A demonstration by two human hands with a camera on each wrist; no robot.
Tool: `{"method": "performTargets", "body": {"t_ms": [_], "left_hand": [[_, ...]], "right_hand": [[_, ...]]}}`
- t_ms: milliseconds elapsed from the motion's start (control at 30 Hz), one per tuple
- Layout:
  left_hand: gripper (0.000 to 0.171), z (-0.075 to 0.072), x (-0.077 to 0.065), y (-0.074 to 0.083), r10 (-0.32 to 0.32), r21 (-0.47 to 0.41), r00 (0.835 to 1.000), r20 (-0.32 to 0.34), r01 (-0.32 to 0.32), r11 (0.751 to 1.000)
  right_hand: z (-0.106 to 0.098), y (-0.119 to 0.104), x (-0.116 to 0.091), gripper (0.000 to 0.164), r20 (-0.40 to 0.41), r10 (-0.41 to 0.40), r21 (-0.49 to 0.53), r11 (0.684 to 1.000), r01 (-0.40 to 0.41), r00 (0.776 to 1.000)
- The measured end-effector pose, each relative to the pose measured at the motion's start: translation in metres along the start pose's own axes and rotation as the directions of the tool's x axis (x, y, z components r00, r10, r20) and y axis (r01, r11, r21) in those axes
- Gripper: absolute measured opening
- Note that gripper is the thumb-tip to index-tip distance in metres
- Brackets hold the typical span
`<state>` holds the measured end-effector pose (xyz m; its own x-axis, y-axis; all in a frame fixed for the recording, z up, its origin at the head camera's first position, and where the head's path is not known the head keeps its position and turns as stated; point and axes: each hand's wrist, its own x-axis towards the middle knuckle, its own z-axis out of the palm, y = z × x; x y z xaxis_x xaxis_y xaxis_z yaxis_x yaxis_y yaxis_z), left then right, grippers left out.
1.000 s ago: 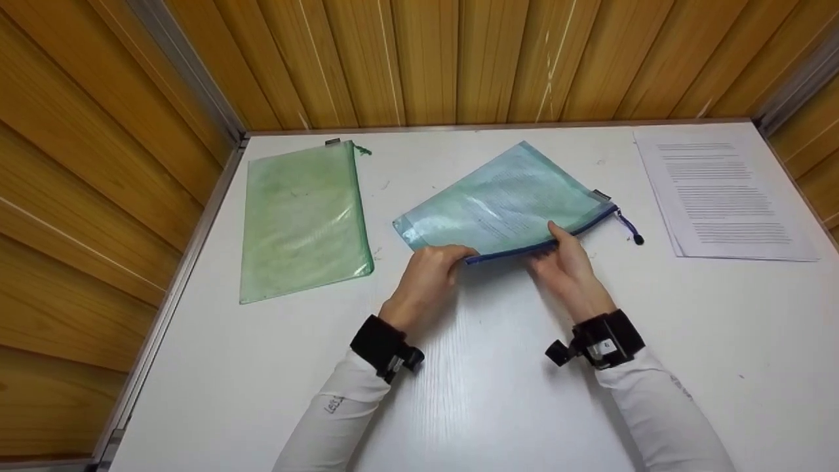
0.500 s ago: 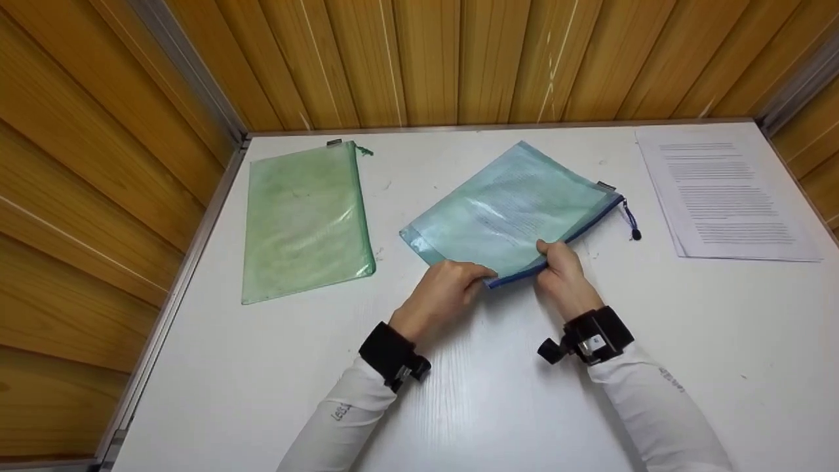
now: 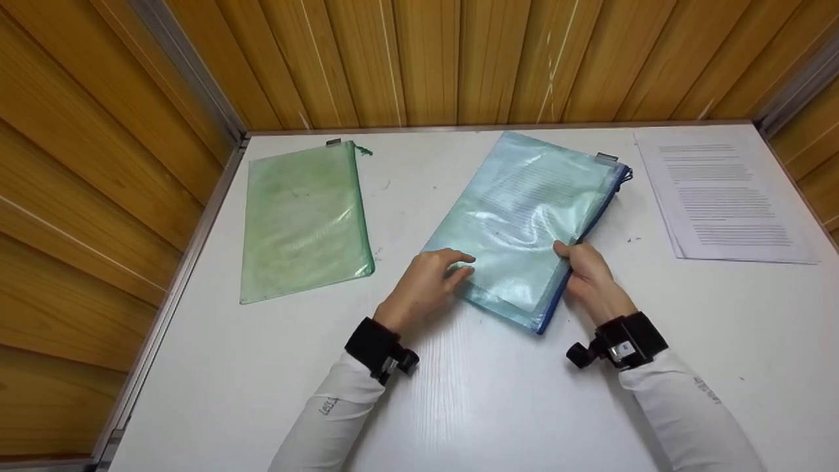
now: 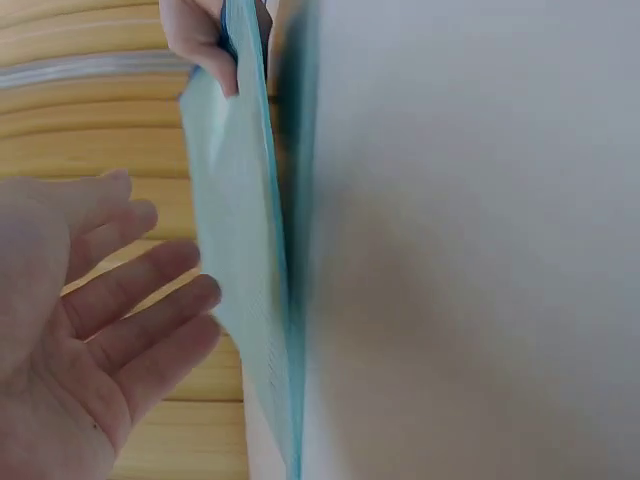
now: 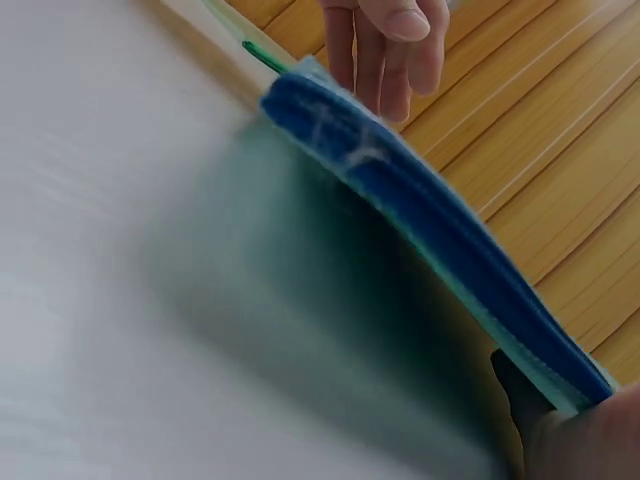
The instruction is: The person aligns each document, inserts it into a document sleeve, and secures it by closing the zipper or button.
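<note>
Over the surface [image 3: 446, 419], the blue pouch [image 3: 505, 229] tilts, right of the green pouch [image 3: 301, 223], zip [image 3: 554, 298] edge raised; only the right hand [image 3: 593, 275] grips it, pinching that edge, so it could swing or slip, since the left hand [image 3: 426, 282], fingers loosely spread on the side towards the green pouch, holds nothing; one-sided pull might crease it, and the cord [image 3: 627, 176] could snag

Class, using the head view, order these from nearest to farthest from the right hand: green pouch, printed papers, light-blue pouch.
1. Light-blue pouch: held in the right hand.
2. Printed papers: off to that hand's right.
3. Green pouch: far over to the left.
</note>
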<state>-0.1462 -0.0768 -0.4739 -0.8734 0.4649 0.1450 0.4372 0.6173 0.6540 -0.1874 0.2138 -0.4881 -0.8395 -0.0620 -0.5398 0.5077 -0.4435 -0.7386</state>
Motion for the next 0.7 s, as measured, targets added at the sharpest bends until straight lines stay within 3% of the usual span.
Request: {"method": "performTargets", "body": {"t_ms": [167,267,333,467,633,700], "left_hand": [[0.035,0.000,0.003,-0.011,-0.062,0.036,0.991,-0.118,0.067,0.997],[0.048,0.005,0.010,-0.023,-0.133,0.020,0.970,-0.203,0.139,0.990],[0.058,0.010,0.015,-0.034,-0.197,-0.040,0.953,-0.233,0.193,0.980],[0.063,0.016,0.021,-0.051,-0.265,-0.121,0.934,-0.241,0.242,0.963],[0.058,0.017,0.023,-0.056,-0.300,-0.193,0.927,-0.225,0.259,0.946],[0.055,0.016,0.022,-0.051,-0.332,-0.256,0.921,-0.203,0.277,0.926]], "right_hand": [[-0.011,-0.002,-0.002,0.030,0.102,-0.001,-0.062,0.998,0.007,0.995],[-0.014,-0.005,-0.004,0.050,0.151,-0.014,-0.069,0.997,0.025,0.988],[-0.017,-0.006,-0.005,0.064,0.160,-0.021,-0.067,0.997,0.033,0.987],[-0.020,-0.010,-0.007,0.075,0.166,-0.024,-0.066,0.997,0.036,0.986],[-0.021,-0.012,-0.008,0.077,0.200,-0.021,-0.074,0.997,0.037,0.980],[-0.020,-0.013,-0.008,0.076,0.208,-0.015,-0.084,0.996,0.033,0.978]]}}
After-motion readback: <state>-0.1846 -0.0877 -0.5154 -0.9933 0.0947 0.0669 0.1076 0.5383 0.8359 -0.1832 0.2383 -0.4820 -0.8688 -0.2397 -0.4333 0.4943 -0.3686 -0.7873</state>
